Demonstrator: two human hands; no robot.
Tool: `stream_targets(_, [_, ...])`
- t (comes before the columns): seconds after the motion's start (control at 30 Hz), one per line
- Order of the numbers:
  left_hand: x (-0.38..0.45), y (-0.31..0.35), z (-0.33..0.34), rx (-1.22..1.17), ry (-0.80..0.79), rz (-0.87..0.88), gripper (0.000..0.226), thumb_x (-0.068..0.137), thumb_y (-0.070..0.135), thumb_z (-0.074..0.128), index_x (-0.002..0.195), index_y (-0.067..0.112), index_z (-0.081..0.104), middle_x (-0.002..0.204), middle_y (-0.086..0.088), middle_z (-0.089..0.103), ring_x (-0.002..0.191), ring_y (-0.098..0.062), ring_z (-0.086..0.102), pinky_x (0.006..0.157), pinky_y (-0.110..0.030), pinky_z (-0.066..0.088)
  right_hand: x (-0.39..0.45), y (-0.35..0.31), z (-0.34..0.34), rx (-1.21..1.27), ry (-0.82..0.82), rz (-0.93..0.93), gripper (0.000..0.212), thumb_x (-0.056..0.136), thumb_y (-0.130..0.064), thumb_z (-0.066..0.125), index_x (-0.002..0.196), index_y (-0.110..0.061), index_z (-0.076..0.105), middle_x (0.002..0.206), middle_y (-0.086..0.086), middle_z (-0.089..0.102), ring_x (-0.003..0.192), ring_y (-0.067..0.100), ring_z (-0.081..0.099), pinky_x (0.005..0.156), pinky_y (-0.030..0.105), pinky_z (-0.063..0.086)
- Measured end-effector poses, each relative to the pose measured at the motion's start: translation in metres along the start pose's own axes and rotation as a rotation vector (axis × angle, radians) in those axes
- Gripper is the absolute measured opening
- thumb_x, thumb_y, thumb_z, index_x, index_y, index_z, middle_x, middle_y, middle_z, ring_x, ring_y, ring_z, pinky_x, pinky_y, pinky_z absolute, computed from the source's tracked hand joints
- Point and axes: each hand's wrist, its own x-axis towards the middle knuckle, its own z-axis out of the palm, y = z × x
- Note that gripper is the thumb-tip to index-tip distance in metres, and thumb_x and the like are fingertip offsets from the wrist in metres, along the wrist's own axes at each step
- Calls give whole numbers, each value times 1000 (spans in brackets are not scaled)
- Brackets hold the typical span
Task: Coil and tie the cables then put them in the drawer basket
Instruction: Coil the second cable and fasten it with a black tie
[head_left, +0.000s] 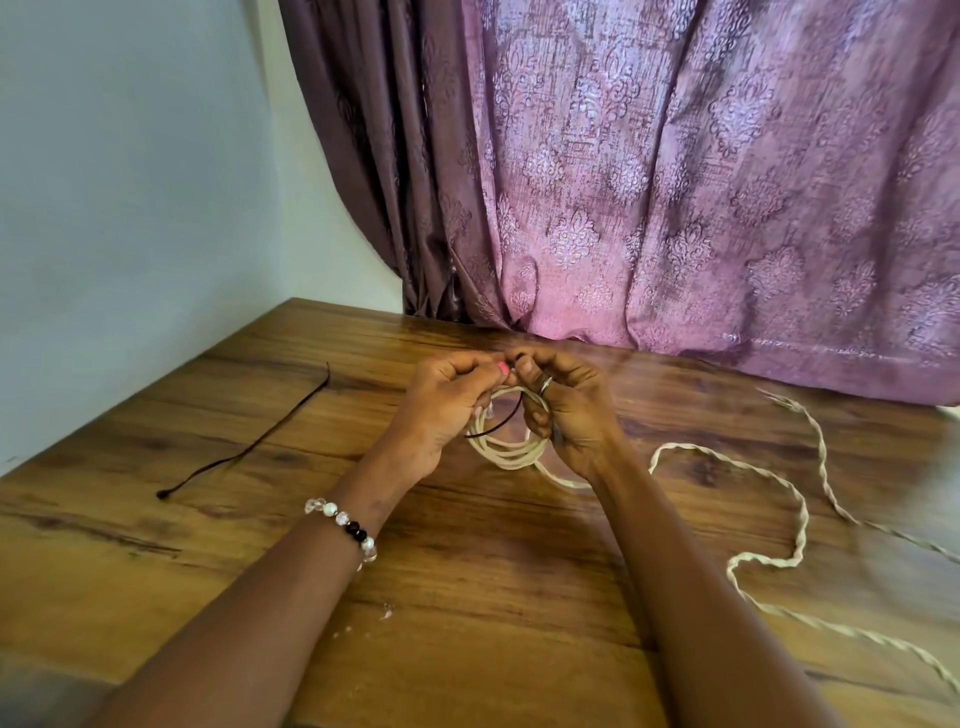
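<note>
while both hands pinch a dark tie (493, 427) — white cable coil (506, 449) between.

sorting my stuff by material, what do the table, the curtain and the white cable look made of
Table: looks like wood or a wood-grain laminate, with brown streaky grain, knots and a slight sheen.
Curtain: woven fabric, mauve with a raised damask pattern that catches the light, hanging in soft folds.
White cable: probably plastic-sheathed, smooth and cream; its loose run looks twisted.
</note>
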Motion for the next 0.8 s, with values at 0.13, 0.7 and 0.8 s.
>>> stream_targets(0.13, [1,-3,-1,-21,17,-18,19,91,9,60,74,11,68,40,8,43,33,-2,32,34,-13,26,2,2,-3,61,13,7,19,75,-16,69,91,-9,72,77,7,71,33,7,38,35,17,25])
stream_targets(0.7, [1,-3,-3,-48,2,-20,14,89,11,64,76,7,67,39,4,39,30,-4,28,34,-12,22,4,5,-6,127,3,19,21,69,-13,72,89,-8,73,74,6,71,31,7,40,32,15,32])
stream_targets(0.8, [0,-2,-2,-44,3,-20,17,90,10,61,75,5,66,38,3,39,30,-3,28,33,-11,23,2,3,-3,105,2,31,20,74,-16,67,91,-5,70,67,5,69,32,6,41,33,15,33])
